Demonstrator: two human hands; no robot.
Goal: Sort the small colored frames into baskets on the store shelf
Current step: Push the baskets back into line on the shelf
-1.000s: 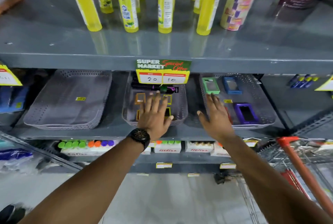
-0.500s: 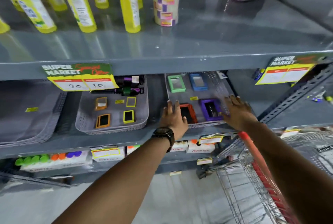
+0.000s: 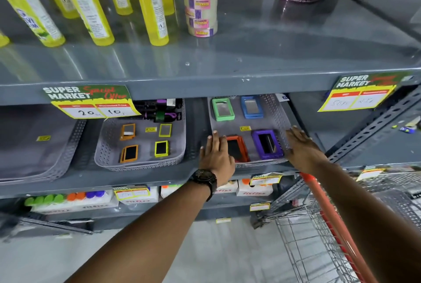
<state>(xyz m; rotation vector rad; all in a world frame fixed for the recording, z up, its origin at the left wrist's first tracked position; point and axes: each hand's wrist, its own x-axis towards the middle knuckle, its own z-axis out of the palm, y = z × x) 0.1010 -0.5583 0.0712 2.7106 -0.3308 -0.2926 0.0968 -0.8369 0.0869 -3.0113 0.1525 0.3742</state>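
The right grey basket (image 3: 276, 109) holds a green frame (image 3: 222, 109), a blue frame (image 3: 251, 107), a red-orange frame (image 3: 238, 148) and a purple frame (image 3: 267, 144). My left hand (image 3: 216, 157) lies flat on that basket's left front corner, fingers apart, partly over the red-orange frame. My right hand (image 3: 301, 148) rests open against the basket's right front side, holding nothing. The middle basket (image 3: 141, 164) holds two orange frames (image 3: 129, 153) and two yellow frames (image 3: 161, 148), plus dark packaged items at the back.
A third grey basket (image 3: 57, 164) stands at the left. Yellow bottles (image 3: 150, 4) and a tape stack (image 3: 201, 8) stand on the shelf above. Price signs (image 3: 91, 101) hang from the shelf edge. A wire cart with an orange handle (image 3: 323, 203) is at lower right.
Both hands shifted from the middle basket area to the right basket, and the view swung right. In the last half second they barely moved, staying at the right basket's two sides.
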